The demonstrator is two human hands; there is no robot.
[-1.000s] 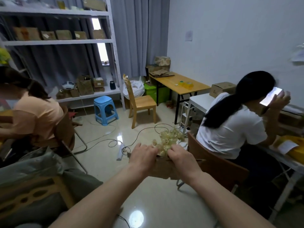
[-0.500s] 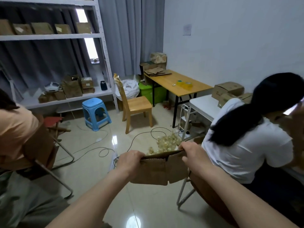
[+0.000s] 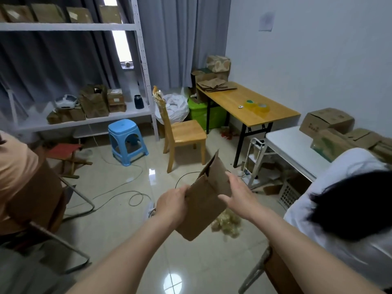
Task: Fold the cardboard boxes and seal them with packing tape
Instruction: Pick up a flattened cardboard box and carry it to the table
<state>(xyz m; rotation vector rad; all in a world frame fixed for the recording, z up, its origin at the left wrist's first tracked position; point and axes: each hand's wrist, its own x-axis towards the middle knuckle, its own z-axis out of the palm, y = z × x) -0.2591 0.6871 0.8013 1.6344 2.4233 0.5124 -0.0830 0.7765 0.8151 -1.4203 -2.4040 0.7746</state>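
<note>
Since 0.5 s ago right hand (image 3: pixel 237 196) let go, now spread wide beside flat cardboard box (image 3: pixel 206 200), which tilted upright in midair above floor (image 3: pixel 118 230), left hand (image 3: pixel 171 205) pinching its left edge.

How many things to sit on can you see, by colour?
Blue stool: 1
Wooden chair: 1
Red folding stool: 1
Total: 3
</note>
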